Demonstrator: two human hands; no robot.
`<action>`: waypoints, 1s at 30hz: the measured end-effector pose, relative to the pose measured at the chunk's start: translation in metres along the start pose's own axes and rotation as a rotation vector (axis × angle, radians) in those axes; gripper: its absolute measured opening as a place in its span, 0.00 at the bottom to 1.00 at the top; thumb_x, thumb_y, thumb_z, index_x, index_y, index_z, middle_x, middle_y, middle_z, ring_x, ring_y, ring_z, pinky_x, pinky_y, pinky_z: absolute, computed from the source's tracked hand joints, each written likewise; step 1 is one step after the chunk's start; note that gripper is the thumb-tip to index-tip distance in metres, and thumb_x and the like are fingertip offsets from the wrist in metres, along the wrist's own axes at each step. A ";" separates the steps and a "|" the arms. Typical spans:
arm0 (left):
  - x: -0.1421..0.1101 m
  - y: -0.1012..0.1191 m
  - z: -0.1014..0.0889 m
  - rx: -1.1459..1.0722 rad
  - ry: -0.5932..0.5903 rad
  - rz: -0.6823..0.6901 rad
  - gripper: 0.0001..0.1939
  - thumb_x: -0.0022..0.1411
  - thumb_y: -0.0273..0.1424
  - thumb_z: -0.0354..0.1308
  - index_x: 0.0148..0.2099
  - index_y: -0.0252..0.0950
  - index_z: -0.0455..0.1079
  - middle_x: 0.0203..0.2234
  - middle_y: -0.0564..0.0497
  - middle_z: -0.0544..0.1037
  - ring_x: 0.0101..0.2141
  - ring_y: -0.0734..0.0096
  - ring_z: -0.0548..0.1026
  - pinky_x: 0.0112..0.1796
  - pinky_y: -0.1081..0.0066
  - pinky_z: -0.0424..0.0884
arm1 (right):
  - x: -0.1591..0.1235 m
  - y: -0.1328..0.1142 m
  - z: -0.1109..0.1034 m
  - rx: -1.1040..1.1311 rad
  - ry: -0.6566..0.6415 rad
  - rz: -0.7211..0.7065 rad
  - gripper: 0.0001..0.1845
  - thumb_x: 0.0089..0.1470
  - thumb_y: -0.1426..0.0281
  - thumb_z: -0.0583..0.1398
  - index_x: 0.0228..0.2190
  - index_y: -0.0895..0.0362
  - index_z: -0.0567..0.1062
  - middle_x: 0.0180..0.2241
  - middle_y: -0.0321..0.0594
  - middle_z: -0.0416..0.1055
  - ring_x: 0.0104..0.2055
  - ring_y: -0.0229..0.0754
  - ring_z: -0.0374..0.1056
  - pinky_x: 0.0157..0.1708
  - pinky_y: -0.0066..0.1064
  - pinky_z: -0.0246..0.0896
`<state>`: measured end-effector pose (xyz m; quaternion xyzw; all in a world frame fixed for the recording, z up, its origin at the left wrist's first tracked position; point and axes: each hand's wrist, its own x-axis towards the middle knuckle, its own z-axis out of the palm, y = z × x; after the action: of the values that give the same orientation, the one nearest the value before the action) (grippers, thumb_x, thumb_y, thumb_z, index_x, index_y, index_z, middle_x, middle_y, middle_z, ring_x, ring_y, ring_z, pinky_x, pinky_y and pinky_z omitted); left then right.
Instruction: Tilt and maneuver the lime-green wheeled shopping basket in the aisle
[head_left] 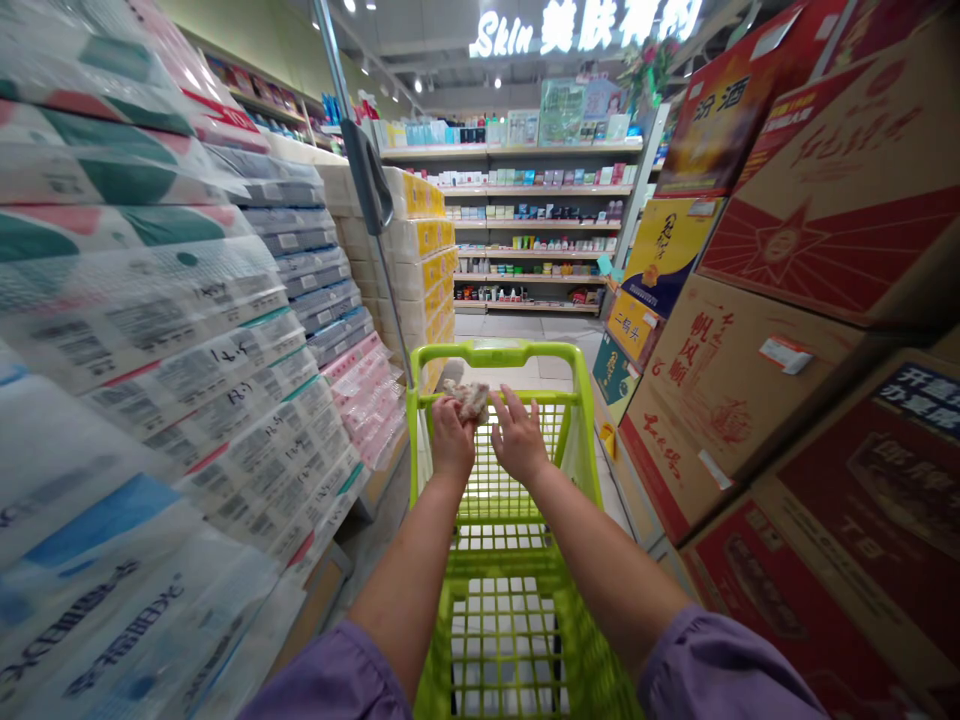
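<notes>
My left hand (453, 442) is closed on a crumpled, pale brownish cloth (471, 398). It is over the far part of a lime-green shopping cart (499, 354). Beside it, my right hand (519, 438) has its fingers apart above the cart's grid and holds nothing. Its fingertips are close to the cloth; whether they touch it I cannot tell. A long metal pole (391, 285) with a grey grip (365, 178) rises at the cart's far left corner, to the left of my hands.
Stacked tissue packs (142, 300) line the left side of the aisle, with yellow-and-white packs (427, 250) farther along. Printed cartons (739, 380) are piled high on the right. Ahead, shelves (540, 190) hold small boxes and bottles beyond a tiled floor (525, 326).
</notes>
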<state>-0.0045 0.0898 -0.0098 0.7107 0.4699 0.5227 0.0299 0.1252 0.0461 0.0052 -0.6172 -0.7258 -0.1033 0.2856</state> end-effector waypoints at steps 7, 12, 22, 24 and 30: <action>0.001 -0.003 0.003 -0.114 -0.077 -0.036 0.11 0.63 0.24 0.47 0.47 0.36 0.64 0.40 0.45 0.74 0.44 0.64 0.74 0.48 0.59 0.73 | -0.001 -0.006 0.007 0.004 -0.140 -0.242 0.35 0.58 0.73 0.51 0.65 0.51 0.49 0.68 0.40 0.43 0.69 0.43 0.41 0.65 0.47 0.31; -0.004 0.004 0.006 -0.242 -0.168 0.070 0.28 0.63 0.22 0.42 0.65 0.38 0.48 0.57 0.41 0.66 0.54 0.66 0.70 0.52 0.63 0.71 | 0.001 0.006 0.014 -0.041 -0.131 -0.113 0.32 0.60 0.75 0.49 0.64 0.46 0.53 0.68 0.41 0.42 0.69 0.44 0.40 0.63 0.55 0.29; -0.006 -0.007 0.001 0.308 -0.278 -0.061 0.38 0.56 0.21 0.49 0.69 0.34 0.46 0.67 0.42 0.51 0.66 0.48 0.41 0.62 0.42 0.44 | 0.010 0.036 0.002 -0.117 0.030 0.286 0.35 0.54 0.80 0.46 0.63 0.54 0.57 0.65 0.42 0.51 0.68 0.46 0.41 0.65 0.48 0.28; -0.007 -0.009 0.002 0.335 -0.299 -0.057 0.38 0.56 0.21 0.49 0.69 0.35 0.45 0.67 0.43 0.51 0.66 0.49 0.43 0.63 0.43 0.44 | 0.012 0.043 -0.001 -0.117 0.105 0.446 0.32 0.55 0.79 0.46 0.62 0.61 0.58 0.65 0.48 0.52 0.68 0.48 0.41 0.65 0.46 0.32; -0.010 -0.008 0.005 0.286 -0.305 -0.015 0.37 0.57 0.24 0.51 0.68 0.31 0.48 0.67 0.39 0.50 0.66 0.48 0.42 0.62 0.46 0.51 | 0.009 0.043 0.002 -0.053 0.092 0.299 0.31 0.55 0.79 0.47 0.60 0.57 0.62 0.62 0.45 0.57 0.66 0.47 0.44 0.64 0.43 0.36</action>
<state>-0.0062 0.0894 -0.0232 0.7749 0.5347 0.3369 0.0033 0.1652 0.0645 -0.0003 -0.7203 -0.6090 -0.1071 0.3144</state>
